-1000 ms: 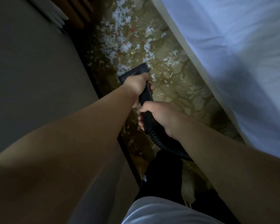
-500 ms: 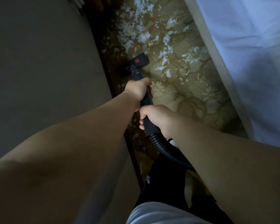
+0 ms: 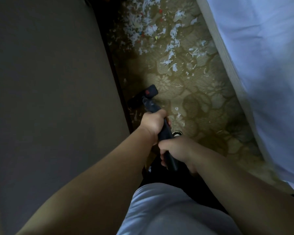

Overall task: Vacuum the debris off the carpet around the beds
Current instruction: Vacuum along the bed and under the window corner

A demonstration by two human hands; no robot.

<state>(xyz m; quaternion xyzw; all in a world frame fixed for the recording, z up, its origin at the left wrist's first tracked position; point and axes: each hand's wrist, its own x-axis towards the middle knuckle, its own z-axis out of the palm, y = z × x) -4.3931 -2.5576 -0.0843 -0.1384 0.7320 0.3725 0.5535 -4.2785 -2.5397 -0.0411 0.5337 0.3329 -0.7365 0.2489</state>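
A black vacuum wand (image 3: 165, 133) runs down between two beds to a black floor head (image 3: 145, 95) with a red mark, which sits on the patterned olive carpet (image 3: 202, 106) by the left bed's base. My left hand (image 3: 153, 124) grips the wand higher up; my right hand (image 3: 175, 150) grips it lower, near the hose end. White paper shreds (image 3: 143, 28) with a few red and yellow bits lie thick on the carpet well beyond the head. A few small scraps (image 3: 178, 114) lie beside the wand.
A dark grey bed (image 3: 49, 99) fills the left side, its dark base edge bordering the carpet strip. A bed with white sheets (image 3: 261, 73) hangs over the right side. A shoe tip (image 3: 176, 134) shows under the wand. My white shirt fills the bottom.
The floor head has been drawn back toward me along the left bed, away from the thick shreds. The stretch of carpet it crossed now shows far fewer scraps. Both hands keep their grip.
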